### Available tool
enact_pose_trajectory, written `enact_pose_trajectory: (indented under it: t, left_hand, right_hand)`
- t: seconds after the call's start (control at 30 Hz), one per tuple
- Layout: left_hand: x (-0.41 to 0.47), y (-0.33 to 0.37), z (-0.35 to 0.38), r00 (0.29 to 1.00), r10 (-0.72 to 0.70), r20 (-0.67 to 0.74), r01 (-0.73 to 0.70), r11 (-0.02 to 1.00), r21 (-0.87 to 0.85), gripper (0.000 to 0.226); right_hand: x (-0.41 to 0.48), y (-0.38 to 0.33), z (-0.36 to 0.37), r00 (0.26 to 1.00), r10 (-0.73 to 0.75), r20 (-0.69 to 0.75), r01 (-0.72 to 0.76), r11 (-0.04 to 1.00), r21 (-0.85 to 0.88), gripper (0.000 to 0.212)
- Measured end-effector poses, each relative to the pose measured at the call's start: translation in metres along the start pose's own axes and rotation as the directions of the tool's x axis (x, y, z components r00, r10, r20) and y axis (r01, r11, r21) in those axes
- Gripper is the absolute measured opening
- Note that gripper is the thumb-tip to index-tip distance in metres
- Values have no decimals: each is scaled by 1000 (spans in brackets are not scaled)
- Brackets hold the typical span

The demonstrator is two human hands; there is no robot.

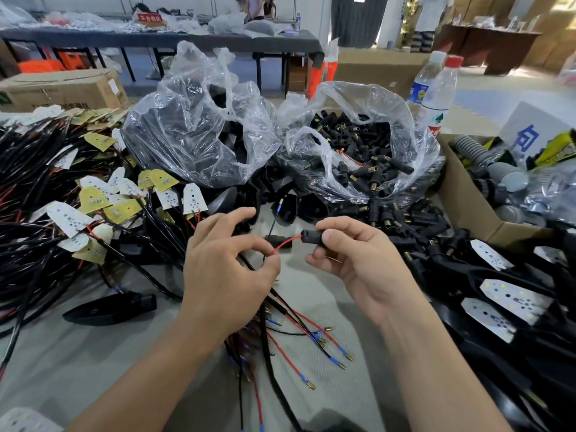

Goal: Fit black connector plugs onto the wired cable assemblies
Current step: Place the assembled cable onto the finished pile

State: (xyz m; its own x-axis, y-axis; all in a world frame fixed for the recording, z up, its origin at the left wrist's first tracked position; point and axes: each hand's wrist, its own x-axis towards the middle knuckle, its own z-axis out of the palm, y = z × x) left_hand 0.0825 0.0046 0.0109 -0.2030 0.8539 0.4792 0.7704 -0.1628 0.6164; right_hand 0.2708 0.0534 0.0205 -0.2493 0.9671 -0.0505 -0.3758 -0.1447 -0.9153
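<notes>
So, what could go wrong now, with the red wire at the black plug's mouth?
The left hand pinches the red wire well back from the connector plug in the right hand, and the wire bows between them; pushing may buckle it instead of seating it. The black wire with the blue-sleeved terminal stands loose beside them and might snag or be forgotten.

My view is bright and evenly lit; soft daylight comes from the upper right of the frame, where the floor (pixel 498 87) washes out pale. Glare streaks the clear plastic bags (pixel 199 120) at centre top. Faint, soft shadows lie on the grey desk (pixel 78 353) in the lower middle. The centre is sharp: the red wire (pixel 286 243) pinched in my left hand (pixel 227 269) and the black connector plug (pixel 311 236) gripped in my right hand (pixel 358 261) read crisply. The far desk (pixel 156 37) along the top goes soft, and wide-angle bending tilts the water bottles (pixel 436 98).
</notes>
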Motion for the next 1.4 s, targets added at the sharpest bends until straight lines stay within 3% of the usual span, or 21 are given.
enact_pose_trajectory:
  t: [0.1, 0.27, 0.4, 0.67, 0.83, 1.07, 1.2, 1.3, 1.4]
  left_hand:
    - [0, -4, 3, 1000, -14, 18, 15, 1000, -24, 12]
    - [-3, 3, 7, 985, 168, 44, -171, 981, 92, 7]
    - [-1, -1, 4, 996, 83, 35, -83, 996, 7, 24]
    - [0, -4, 6, 992, -42, 117, 59, 987, -147, 11]
    - [0, -4, 6, 998, -46, 33, 50, 991, -125, 26]
    - [0, -4, 3, 994, -12, 112, 32, 985, -170, 30]
    - [1, -3, 4, 991, -85, 101, 103, 977, -187, 29]
    - [0, -2, 4, 990, -110, 90, 125, 973, -195, 22]
    - [0, -3, 6, 989, -121, 84, 136, 969, -206, 23]
  right_hand:
    - [0, 0, 0, 1000, -6, 9, 6, 999, -32, 23]
    - [-3, 5, 6, 998, -63, 10, 63, 951, -304, 19]
    - [-3, 4, 4, 994, -106, -37, 97, 973, -208, 29]
    - [-2, 6, 2, 997, -79, -1, 78, 987, -143, 24]
    - [-2, 8, 6, 998, -57, 4, 57, 988, -145, 10]
    - [-3, 9, 8, 999, -31, -22, 26, 979, -203, 22]
    - [-2, 6, 10, 999, 29, -38, -31, 999, -41, 10]
    - [-2, 4, 11, 999, 52, -13, -52, 998, 46, 39]
    - [-2, 5, 12, 997, 58, -49, -53, 992, 111, 40]
